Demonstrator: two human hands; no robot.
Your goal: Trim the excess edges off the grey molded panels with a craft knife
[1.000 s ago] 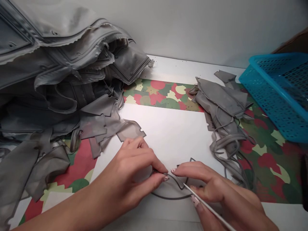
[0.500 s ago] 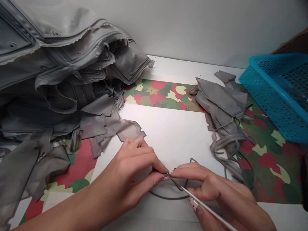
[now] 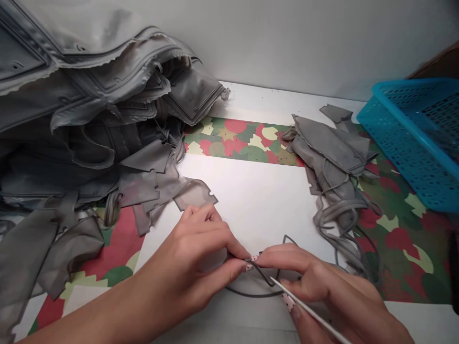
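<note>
Between the thumb and index finger of my left hand point(image 3: 204, 253) is pinched a thin dark grey rubber strip point(image 3: 263, 274). The strip loops out below both hands, over the white paper. My right hand point(image 3: 319, 282) is closed on a slim white stick point(image 3: 308, 306), whose pointed tip touches or nearly touches the strip just right of my left fingertips. The right index fingertip meets the left fingertips at the strip. What the tip does at the strip is too small to make out.
A big heap of grey rubber sheets point(image 3: 107, 95) rises at left, with loose cut pieces point(image 3: 143, 186) before it. More grey pieces and strips point(image 3: 333, 148) lie at right. A blue perforated basket point(image 3: 405, 148) stands beyond them. White paper point(image 3: 244, 196) covers the patterned tabletop point(image 3: 240, 138).
The strip's small loop at my fingertips has shifted slightly, and the stick's tip with it. Both hands keep nearly the same place and grip.
</note>
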